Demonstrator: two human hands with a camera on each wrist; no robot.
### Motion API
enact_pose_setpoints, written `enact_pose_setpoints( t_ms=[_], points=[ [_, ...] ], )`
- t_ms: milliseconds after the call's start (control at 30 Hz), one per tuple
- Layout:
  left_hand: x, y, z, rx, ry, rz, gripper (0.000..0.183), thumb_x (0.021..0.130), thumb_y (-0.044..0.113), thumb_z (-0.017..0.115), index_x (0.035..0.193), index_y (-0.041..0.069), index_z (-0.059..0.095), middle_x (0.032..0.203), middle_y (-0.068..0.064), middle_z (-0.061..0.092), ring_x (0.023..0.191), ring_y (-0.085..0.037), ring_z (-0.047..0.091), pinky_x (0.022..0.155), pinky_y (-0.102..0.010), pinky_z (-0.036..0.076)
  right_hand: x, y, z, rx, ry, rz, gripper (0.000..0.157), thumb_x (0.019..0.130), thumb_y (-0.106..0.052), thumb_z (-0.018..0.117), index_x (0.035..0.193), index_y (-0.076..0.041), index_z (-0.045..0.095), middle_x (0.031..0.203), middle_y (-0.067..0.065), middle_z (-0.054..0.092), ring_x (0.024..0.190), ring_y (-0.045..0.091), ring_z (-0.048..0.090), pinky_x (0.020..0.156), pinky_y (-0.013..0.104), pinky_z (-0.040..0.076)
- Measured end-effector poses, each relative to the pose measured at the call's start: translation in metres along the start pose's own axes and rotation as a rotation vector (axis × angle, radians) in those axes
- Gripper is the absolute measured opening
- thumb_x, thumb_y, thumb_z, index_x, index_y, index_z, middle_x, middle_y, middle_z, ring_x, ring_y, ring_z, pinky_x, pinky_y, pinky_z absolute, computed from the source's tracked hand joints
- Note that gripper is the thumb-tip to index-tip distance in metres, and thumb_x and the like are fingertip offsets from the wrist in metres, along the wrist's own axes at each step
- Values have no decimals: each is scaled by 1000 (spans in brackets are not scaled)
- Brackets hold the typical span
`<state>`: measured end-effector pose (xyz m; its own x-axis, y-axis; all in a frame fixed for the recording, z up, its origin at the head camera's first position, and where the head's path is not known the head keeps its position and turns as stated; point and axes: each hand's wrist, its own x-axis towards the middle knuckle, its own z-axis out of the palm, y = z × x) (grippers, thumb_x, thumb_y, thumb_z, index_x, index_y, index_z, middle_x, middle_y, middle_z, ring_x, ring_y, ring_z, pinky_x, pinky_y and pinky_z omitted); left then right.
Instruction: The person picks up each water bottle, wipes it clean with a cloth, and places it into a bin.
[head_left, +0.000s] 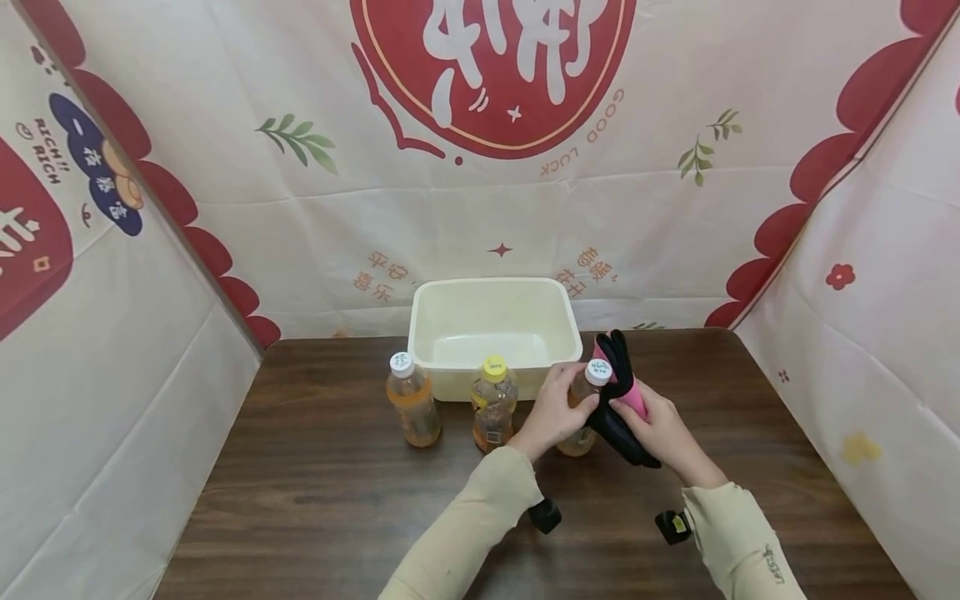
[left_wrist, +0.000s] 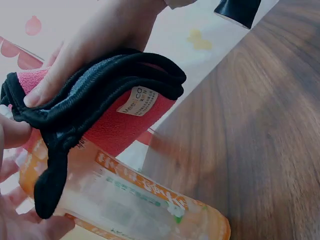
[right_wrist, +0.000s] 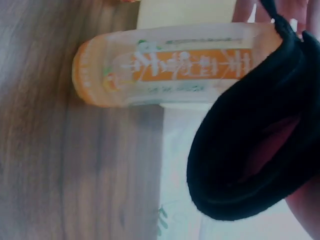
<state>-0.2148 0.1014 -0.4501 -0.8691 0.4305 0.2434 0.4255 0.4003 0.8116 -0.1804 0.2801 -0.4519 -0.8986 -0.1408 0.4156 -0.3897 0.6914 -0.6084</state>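
My left hand (head_left: 551, 415) grips the upper part of a clear bottle (head_left: 576, 442) with a white cap (head_left: 597, 372) and an orange label, at the right of the table. Beside it, my right hand (head_left: 658, 427) pinches a folded pink cloth (left_wrist: 117, 132) with thick black edging and a small white tag. The cloth lies against the bottle's neck and side, its black loop (left_wrist: 51, 185) hanging over the bottle. In the right wrist view the black fold (right_wrist: 215, 170) covers the bottle's top end, while the orange label (right_wrist: 170, 67) shows.
A cream plastic basin (head_left: 495, 383) stands at the table's back edge. In front of it are a yellow-capped bottle (head_left: 494, 408) and, further left, a white-capped bottle (head_left: 415, 408). Printed curtains (head_left: 480, 225) enclose the brown wooden table (head_left: 315, 500) at the back and sides.
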Motion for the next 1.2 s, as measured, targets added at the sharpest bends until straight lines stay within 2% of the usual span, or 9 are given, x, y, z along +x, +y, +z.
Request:
enact_pose_setpoints(
  t_ms=[67, 267, 500, 767, 1000, 1200],
  points=[
    [-2, -1, 1, -3, -14, 6, 45, 90, 19, 55, 131, 7, 42, 127, -11, 43, 117, -21, 44, 98, -29, 36, -3, 3, 4, 5, 6, 3, 29, 84, -7, 62, 112, 2, 56, 89, 14, 64, 73, 6, 54, 63, 26, 48],
    [-3, -4, 4, 17, -43, 10, 45, 93, 23, 50, 134, 9, 36, 129, -10, 38, 118, -19, 43, 100, -32, 35, -13, 13, 14, 32, 47, 4, 26, 81, -1, 64, 107, 2, 58, 86, 13, 65, 72, 3, 53, 63, 19, 45],
    [-3, -4, 5, 35, -43, 19, 46, 93, 26, 49, 134, 9, 36, 127, -10, 39, 115, -18, 45, 98, -31, 37, -32, 33, 33, 11, 49, 42, 22, 80, -2, 65, 101, 2, 59, 82, 12, 65, 69, 6, 55, 60, 29, 49],
    [-2, -6, 5, 23, -32, 42, 45, 94, 27, 48, 134, 11, 35, 130, -9, 37, 116, -18, 45, 97, -32, 38, -48, 62, 63, -31, -96, 160, 21, 81, -9, 67, 98, 3, 61, 80, 10, 65, 70, 16, 58, 59, 31, 47],
    [-3, -6, 4, -10, -39, 39, 46, 94, 28, 48, 135, 12, 35, 131, -9, 36, 117, -19, 45, 97, -33, 38, -55, 72, 72, -32, -95, 198, 24, 82, -11, 66, 101, 2, 61, 79, 10, 64, 69, 19, 58, 59, 34, 46],
    [-4, -8, 4, -22, -36, 26, 45, 93, 28, 49, 134, 13, 37, 131, -10, 37, 115, -19, 44, 97, -33, 38, -54, 66, 69, 27, -124, 303, 24, 85, -18, 63, 102, -1, 62, 80, 9, 64, 67, 14, 53, 59, 30, 44]
  ],
)
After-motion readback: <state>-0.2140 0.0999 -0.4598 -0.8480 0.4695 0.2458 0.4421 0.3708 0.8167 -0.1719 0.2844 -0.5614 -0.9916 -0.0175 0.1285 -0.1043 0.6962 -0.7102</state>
